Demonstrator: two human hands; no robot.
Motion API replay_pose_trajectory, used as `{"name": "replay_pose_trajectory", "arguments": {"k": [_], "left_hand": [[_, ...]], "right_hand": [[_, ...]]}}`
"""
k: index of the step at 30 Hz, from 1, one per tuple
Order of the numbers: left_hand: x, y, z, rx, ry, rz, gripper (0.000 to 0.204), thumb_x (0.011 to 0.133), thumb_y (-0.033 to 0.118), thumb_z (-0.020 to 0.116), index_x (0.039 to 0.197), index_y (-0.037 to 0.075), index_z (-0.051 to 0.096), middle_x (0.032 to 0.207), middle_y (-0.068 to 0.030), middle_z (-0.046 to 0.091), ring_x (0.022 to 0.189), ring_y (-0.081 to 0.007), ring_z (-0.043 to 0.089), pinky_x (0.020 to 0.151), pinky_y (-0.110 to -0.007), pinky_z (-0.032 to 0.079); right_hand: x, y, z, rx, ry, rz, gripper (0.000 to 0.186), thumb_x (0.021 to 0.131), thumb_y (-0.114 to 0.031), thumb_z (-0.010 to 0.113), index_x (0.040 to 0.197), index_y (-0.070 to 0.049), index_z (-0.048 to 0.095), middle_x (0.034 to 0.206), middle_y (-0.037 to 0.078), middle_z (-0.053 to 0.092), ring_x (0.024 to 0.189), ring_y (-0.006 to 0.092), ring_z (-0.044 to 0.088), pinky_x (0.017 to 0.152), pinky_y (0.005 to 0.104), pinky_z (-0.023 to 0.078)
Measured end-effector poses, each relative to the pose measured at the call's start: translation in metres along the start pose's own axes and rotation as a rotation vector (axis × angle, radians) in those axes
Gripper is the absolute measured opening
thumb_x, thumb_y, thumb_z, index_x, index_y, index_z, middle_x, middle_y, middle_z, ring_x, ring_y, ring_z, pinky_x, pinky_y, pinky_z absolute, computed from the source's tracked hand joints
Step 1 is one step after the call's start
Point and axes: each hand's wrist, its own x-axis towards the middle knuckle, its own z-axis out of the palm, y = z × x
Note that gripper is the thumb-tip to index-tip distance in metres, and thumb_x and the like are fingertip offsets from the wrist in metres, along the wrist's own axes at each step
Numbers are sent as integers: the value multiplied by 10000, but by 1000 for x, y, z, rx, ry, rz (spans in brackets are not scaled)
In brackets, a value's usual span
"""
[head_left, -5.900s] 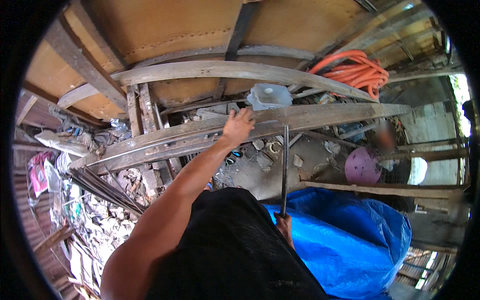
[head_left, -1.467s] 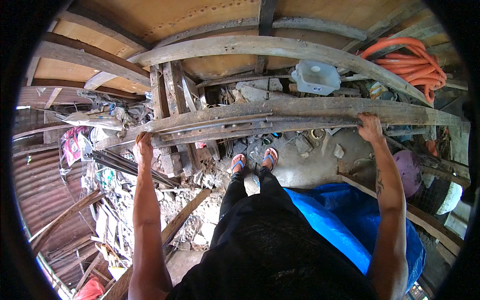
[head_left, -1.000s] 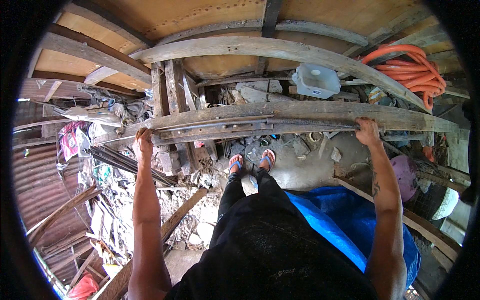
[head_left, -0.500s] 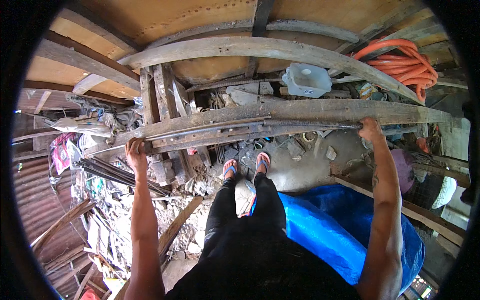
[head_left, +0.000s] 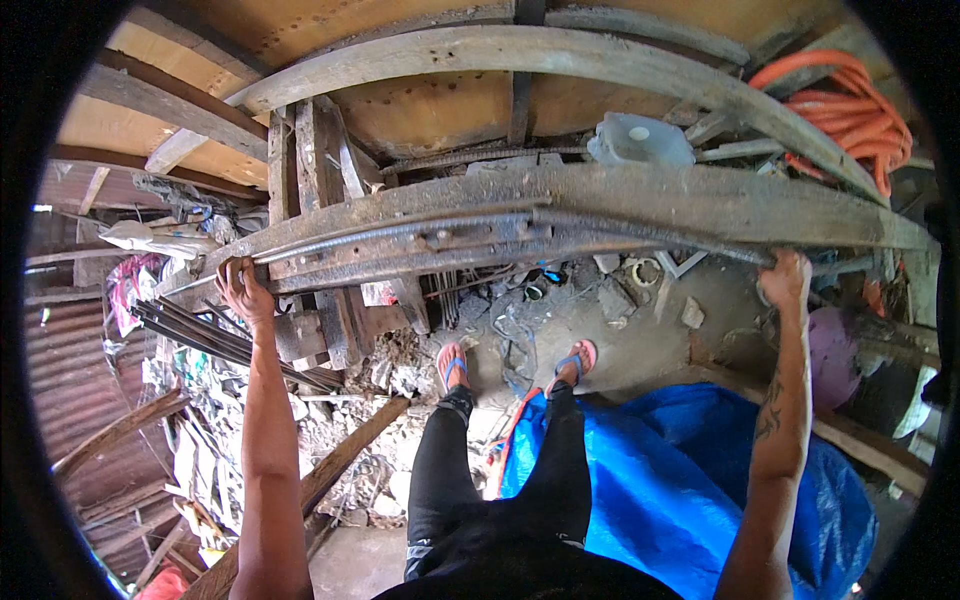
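Note:
A long thin metal rod (head_left: 390,222) lies along the near side of a heavy weathered wooden beam (head_left: 680,200). Short metal pegs (head_left: 432,241) stick out of the wood beside it. My left hand (head_left: 244,292) is closed at the rod's left part, against the end of the wood; its exact grip is partly hidden. From near the middle, a thicker dark metal bar (head_left: 650,232) slants toward me to the right, meeting the rod at an angle. My right hand (head_left: 785,278) is wrapped round this bar's far right end, just off the beam's near edge.
A blue tarp (head_left: 690,480) covers the ground at right. Several thin bars (head_left: 205,335) jut out at left, above rubble (head_left: 380,470) and a loose plank (head_left: 355,450). Behind the beam are a translucent plastic container (head_left: 640,140) and a coiled orange hose (head_left: 850,115). My sandalled feet (head_left: 455,368) stand on dirty ground.
The dark bar's right end has come toward me with my right hand, so its angle to the rod is sharper. My feet are wider apart, and the view has shifted.

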Motion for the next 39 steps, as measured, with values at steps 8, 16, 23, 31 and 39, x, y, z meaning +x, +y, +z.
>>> {"name": "replay_pose_trajectory", "arguments": {"k": [8,16,23,31,39], "left_hand": [[-6,-26,16,-54,102,-64,162,791,238,522,823,109,614,942,-60,556,949,-290,489,827,-411,354],[-14,-34,27,63,126,-62,214,814,332,506,914,173,609,1067,-35,528,1078,-335,435,849,-551,324],[-4,-28,12,30,-18,-170,445,805,417,544,1138,123,543,1232,-163,446,1147,-354,391,898,-535,308],[-227,366,-120,-1716,-1210,-627,326,855,288,542,1098,71,526,1031,-44,560,988,-168,499,884,-315,382],[-218,502,-129,-2853,-1479,-1416,145,833,151,537,723,69,489,711,-61,531,731,-211,540,822,-343,426]], "right_hand": [[-68,-25,-31,93,272,125,257,620,-197,654,821,-40,627,803,173,605,814,369,562,735,448,449],[-205,-113,-86,26,170,403,232,654,-253,655,729,-37,620,738,177,619,753,351,598,656,450,463],[-310,-247,-109,56,66,702,272,634,-282,687,740,-55,583,700,175,613,676,358,600,591,452,467],[-302,-207,-142,84,-10,498,276,640,-256,646,786,-31,583,706,180,608,684,354,591,625,466,448],[-263,-129,-169,959,-854,330,219,685,-150,677,766,-9,530,582,135,561,481,277,542,433,397,415]]}}
